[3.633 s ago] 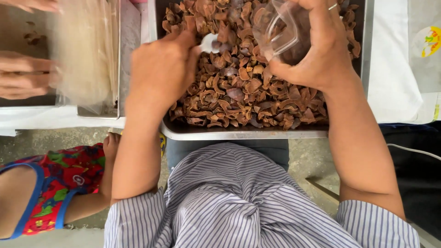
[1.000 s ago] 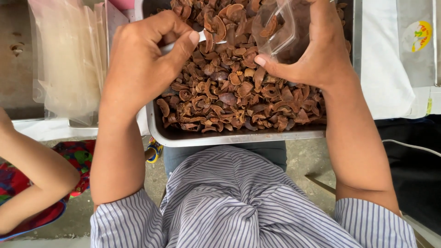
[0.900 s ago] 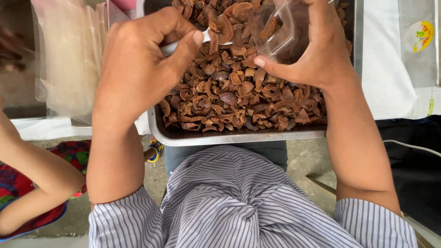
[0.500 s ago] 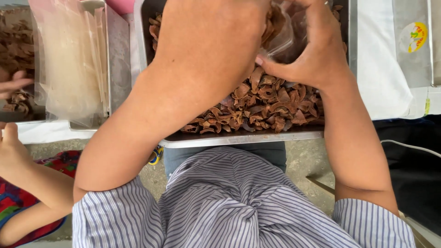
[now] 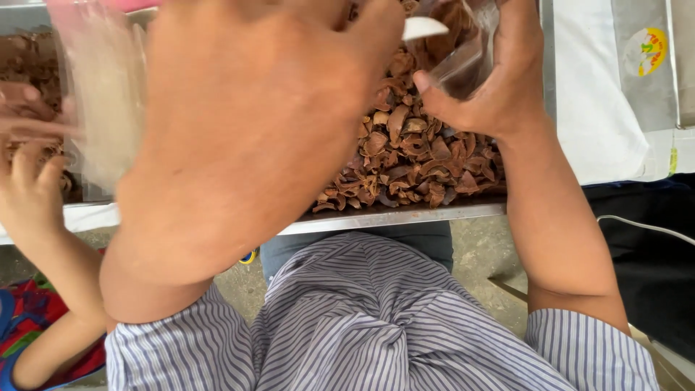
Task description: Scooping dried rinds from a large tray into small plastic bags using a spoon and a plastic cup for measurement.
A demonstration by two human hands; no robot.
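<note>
Bag: small clear plastic bag (image 5: 463, 51), partly filled with brown pieces, above the far end of the tray
Right hand: (image 5: 492, 87) closed round the bag, thumb pressed on its near side
Left hand: (image 5: 253, 123) raised close to the camera, curled on a white spoon (image 5: 423, 27) — its tip just beside the bag's mouth
Tray: metal tray (image 5: 405, 216) heaped with dried brown pieces (image 5: 413, 159); its near rim above the striped shirt (image 5: 376, 318)
Left of tray: stack of clear bags (image 5: 101, 116); another person's hand (image 5: 32, 195)
</note>
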